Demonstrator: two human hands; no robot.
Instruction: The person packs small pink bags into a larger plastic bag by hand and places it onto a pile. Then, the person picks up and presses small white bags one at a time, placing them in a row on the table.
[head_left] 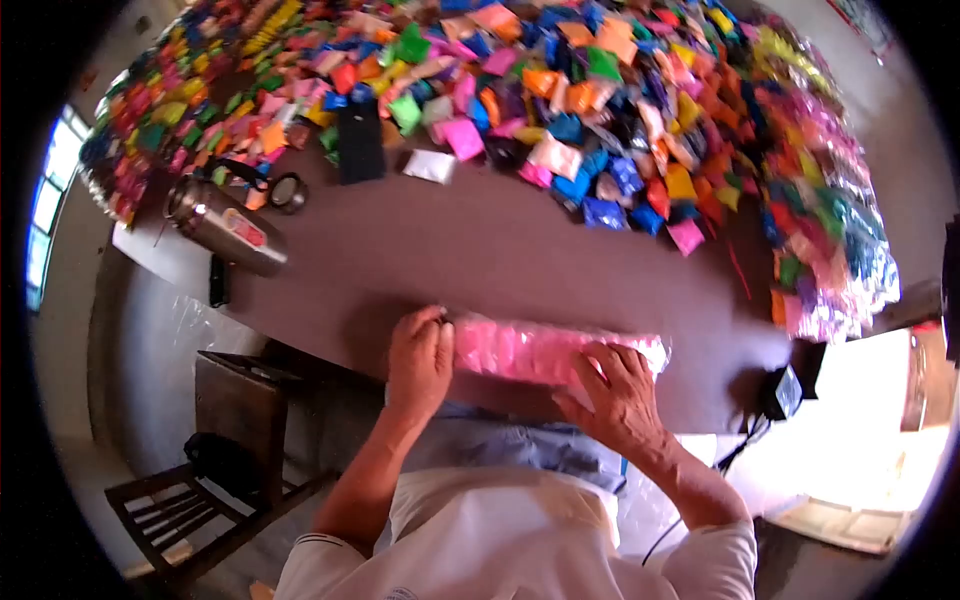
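The left hand [420,360] pinches the end of a pink packet [530,350] while the right hand [615,390] lies flat on it, pressing it to the bench [450,250], apparently to steady it.

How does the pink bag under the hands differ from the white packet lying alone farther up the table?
The pink bag is long, clear-wrapped and sits at the near table edge; the white packet is small, squarish and lies by the colourful pile. The left hand grips the pink bag's end and the right hand presses on it; the white packet is untouched. Both rest flat on the brown table.
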